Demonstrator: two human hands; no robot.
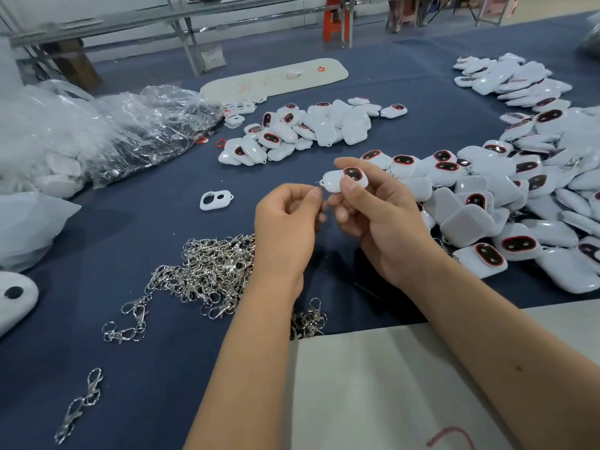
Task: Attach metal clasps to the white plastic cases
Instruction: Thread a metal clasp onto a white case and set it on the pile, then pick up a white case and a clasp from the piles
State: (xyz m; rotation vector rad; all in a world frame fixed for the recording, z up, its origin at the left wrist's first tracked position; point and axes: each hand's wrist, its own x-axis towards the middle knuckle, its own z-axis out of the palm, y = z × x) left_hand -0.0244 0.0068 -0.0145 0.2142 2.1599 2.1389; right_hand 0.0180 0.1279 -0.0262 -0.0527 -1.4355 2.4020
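My right hand (380, 219) grips a white plastic case (337, 182) with a dark red-rimmed window, held above the blue table. My left hand (285, 222) sits just left of it, fingertips pinched together at the case's small metal loop; whatever it pinches is too small to make out. A heap of silver metal clasps (207, 271) lies under and left of my left wrist. Two stray clasps (130, 323) (81, 404) lie nearer the front left. More white cases form a pile at mid table (311, 128) and a big heap on the right (519, 196).
Clear plastic bags (107, 131) crowd the left side. A lone white case frame (216, 200) lies on the blue cloth (162, 206). A beige board (276, 79) lies at the back, and a grey sheet (373, 384) covers the front right under my right forearm.
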